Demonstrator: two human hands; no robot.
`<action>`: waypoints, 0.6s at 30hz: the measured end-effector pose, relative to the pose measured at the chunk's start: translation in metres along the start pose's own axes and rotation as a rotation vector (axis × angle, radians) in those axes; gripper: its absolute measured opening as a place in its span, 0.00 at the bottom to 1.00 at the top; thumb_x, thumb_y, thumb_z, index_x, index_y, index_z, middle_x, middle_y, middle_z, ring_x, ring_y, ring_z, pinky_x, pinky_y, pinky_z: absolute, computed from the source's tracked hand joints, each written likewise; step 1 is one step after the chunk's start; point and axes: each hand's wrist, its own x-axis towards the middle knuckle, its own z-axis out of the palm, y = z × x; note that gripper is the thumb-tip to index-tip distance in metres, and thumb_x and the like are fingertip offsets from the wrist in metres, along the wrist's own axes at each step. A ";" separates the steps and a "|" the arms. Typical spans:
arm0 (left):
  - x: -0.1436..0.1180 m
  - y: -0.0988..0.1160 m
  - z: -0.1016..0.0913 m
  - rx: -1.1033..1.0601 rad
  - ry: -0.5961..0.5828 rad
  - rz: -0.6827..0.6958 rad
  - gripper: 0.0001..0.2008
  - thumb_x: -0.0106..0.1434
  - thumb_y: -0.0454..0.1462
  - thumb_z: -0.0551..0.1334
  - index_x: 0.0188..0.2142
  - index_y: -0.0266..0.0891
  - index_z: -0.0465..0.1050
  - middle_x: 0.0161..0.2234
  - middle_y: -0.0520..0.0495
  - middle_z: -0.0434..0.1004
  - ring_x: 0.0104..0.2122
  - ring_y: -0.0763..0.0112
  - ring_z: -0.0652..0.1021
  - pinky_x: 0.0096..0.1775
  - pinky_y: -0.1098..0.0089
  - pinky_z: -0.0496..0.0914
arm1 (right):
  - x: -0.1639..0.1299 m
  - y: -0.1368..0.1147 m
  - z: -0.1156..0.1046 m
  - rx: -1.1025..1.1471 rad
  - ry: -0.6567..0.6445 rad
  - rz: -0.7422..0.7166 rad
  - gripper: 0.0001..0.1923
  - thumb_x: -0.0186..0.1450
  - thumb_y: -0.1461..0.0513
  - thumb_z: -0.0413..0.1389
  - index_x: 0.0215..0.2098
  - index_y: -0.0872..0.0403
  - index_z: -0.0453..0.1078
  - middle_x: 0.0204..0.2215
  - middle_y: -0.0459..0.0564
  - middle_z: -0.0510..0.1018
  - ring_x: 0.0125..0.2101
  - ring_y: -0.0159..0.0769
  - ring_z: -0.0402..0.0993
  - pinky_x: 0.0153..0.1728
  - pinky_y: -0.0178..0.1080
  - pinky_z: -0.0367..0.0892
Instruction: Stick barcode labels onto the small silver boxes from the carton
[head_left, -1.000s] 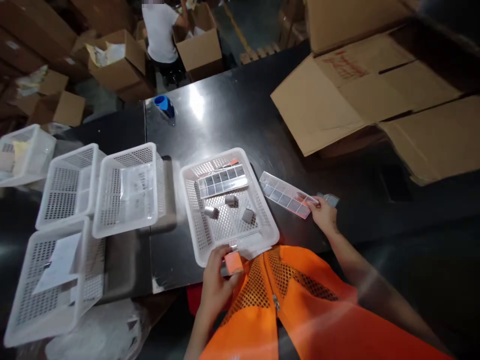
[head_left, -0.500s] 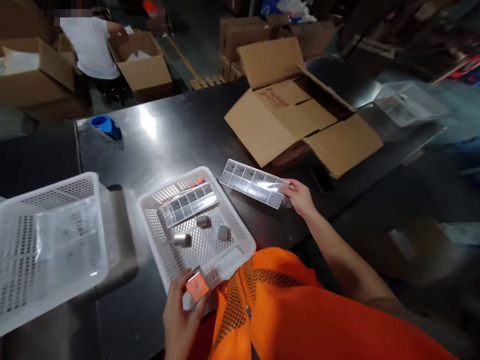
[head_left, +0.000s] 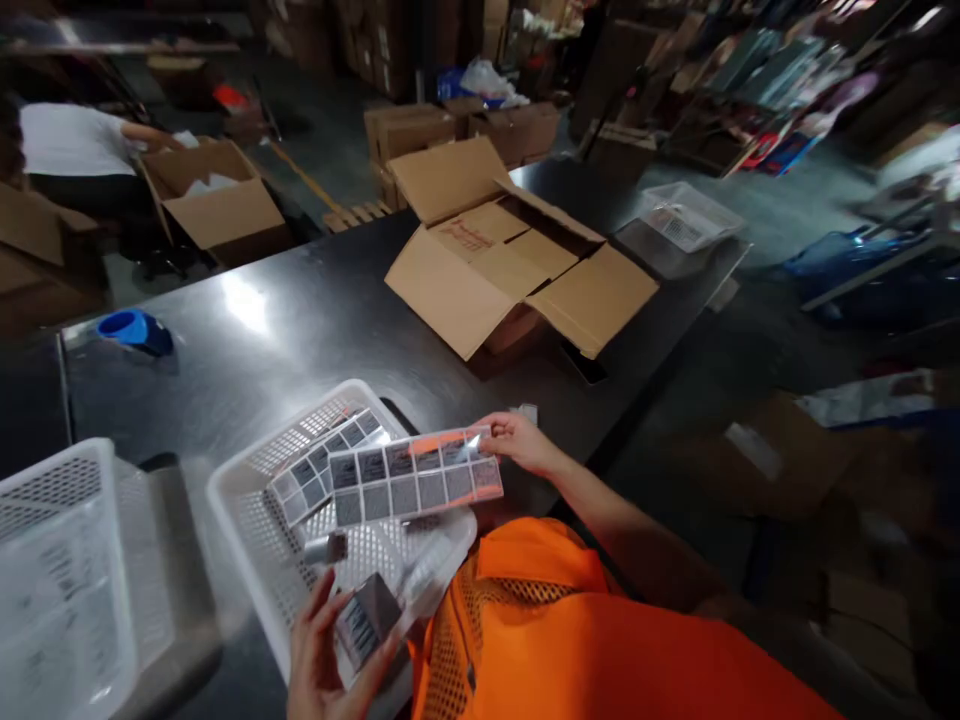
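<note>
My left hand (head_left: 319, 650) is closed on a small silver-grey box (head_left: 369, 618) with print on one side, low over the near end of a white plastic basket (head_left: 238, 540). Between the fingers of my right hand (head_left: 519, 443) is the end of a flat strip (head_left: 418, 478) with two rows of dark square cells, apparently a label sheet. It is held above the basket and hides part of it. Inside the basket lies a similar strip (head_left: 309, 468), partly covered by the held one. A small silver block (head_left: 324, 548) also lies there.
Another white basket (head_left: 118, 560) stands on the left of the metal table. An open cardboard box (head_left: 457, 285) sits at the back, with a dark flat object (head_left: 585, 366) by it. A blue cup-like object (head_left: 136, 330) is at far left. A co-worker (head_left: 71, 140) bends over cartons beyond.
My right hand has brought the strip leftward over the basket. The box in my left hand has turned from its orange face to a printed grey one. The view has shifted right.
</note>
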 end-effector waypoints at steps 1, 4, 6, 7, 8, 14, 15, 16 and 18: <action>-0.001 -0.002 0.002 -0.076 0.014 -0.010 0.24 0.48 0.48 0.75 0.43 0.47 0.76 0.66 0.44 0.67 0.67 0.43 0.66 0.60 0.48 0.72 | -0.001 0.005 0.006 -0.003 -0.035 0.006 0.19 0.48 0.51 0.72 0.34 0.49 0.79 0.24 0.42 0.80 0.23 0.32 0.72 0.24 0.34 0.66; -0.007 -0.011 -0.001 -0.257 0.040 -0.154 0.22 0.51 0.50 0.73 0.44 0.50 0.74 0.71 0.51 0.58 0.69 0.41 0.63 0.46 0.56 0.81 | -0.006 0.020 0.024 0.000 -0.135 0.029 0.20 0.45 0.49 0.72 0.32 0.48 0.79 0.24 0.42 0.80 0.23 0.34 0.74 0.24 0.36 0.67; -0.012 -0.021 -0.011 -0.243 0.067 -0.291 0.23 0.53 0.50 0.72 0.46 0.49 0.73 0.68 0.49 0.65 0.62 0.42 0.72 0.41 0.59 0.82 | -0.011 0.029 0.034 0.015 -0.192 0.046 0.19 0.46 0.48 0.72 0.32 0.47 0.79 0.26 0.42 0.81 0.25 0.36 0.75 0.26 0.37 0.68; -0.014 -0.027 -0.018 -0.210 0.084 -0.351 0.23 0.54 0.50 0.71 0.47 0.49 0.72 0.63 0.48 0.72 0.58 0.45 0.77 0.42 0.58 0.82 | -0.013 0.033 0.038 0.024 -0.214 0.054 0.18 0.46 0.49 0.72 0.32 0.46 0.79 0.26 0.42 0.81 0.26 0.36 0.76 0.27 0.38 0.68; -0.016 -0.033 -0.025 -0.175 0.095 -0.399 0.23 0.54 0.49 0.70 0.48 0.49 0.72 0.57 0.47 0.77 0.53 0.48 0.80 0.43 0.58 0.81 | -0.016 0.037 0.040 0.030 -0.233 0.063 0.17 0.47 0.49 0.72 0.32 0.46 0.79 0.26 0.41 0.81 0.26 0.36 0.76 0.27 0.38 0.69; -0.015 -0.051 -0.045 -0.215 0.097 -0.599 0.30 0.40 0.45 0.78 0.44 0.47 0.76 0.40 0.51 0.85 0.38 0.56 0.84 0.41 0.59 0.81 | -0.027 0.052 0.038 0.012 -0.220 0.091 0.16 0.48 0.46 0.70 0.30 0.44 0.80 0.25 0.40 0.82 0.26 0.37 0.77 0.29 0.39 0.71; -0.017 -0.044 -0.042 -0.224 0.108 -0.612 0.30 0.40 0.44 0.78 0.44 0.46 0.76 0.39 0.51 0.85 0.37 0.58 0.84 0.40 0.61 0.80 | -0.029 0.052 0.037 0.008 -0.208 0.095 0.17 0.49 0.45 0.69 0.31 0.45 0.80 0.27 0.41 0.83 0.28 0.38 0.78 0.31 0.40 0.72; -0.019 -0.036 -0.038 -0.230 0.116 -0.615 0.31 0.39 0.44 0.78 0.44 0.45 0.76 0.39 0.50 0.85 0.37 0.59 0.84 0.39 0.62 0.80 | -0.031 0.051 0.036 0.007 -0.202 0.100 0.18 0.50 0.44 0.69 0.31 0.46 0.80 0.28 0.43 0.83 0.29 0.40 0.79 0.32 0.41 0.73; -0.025 -0.014 -0.025 -0.224 0.174 -0.558 0.31 0.38 0.42 0.79 0.43 0.43 0.77 0.39 0.48 0.85 0.37 0.59 0.84 0.38 0.64 0.79 | -0.035 0.050 0.033 -0.003 -0.159 0.108 0.21 0.51 0.43 0.69 0.32 0.49 0.80 0.29 0.47 0.84 0.31 0.42 0.80 0.34 0.43 0.74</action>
